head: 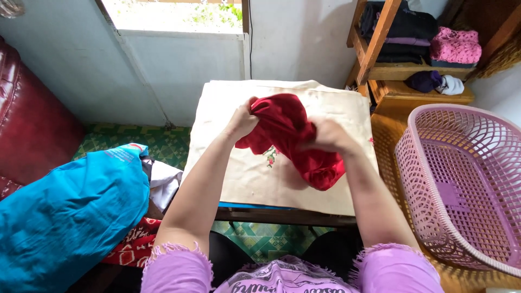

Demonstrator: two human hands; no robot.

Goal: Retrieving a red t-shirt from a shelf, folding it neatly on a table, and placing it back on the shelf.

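Note:
A crumpled red garment (293, 142) hangs bunched above a small table covered with a cream cloth (325, 103). My left hand (242, 120) grips the garment's upper left edge. My right hand (328, 135) clutches its right side, with the lower part of the fabric drooping below my fist. A small embroidered flower (269, 156) on the cream cloth shows just under the garment.
An empty pink plastic laundry basket (461, 184) stands at the right. A heap of teal, white and red patterned clothes (70, 211) lies at the left. A wooden shelf (418, 70) with folded clothes stands behind. A dark red sofa (27, 119) is far left.

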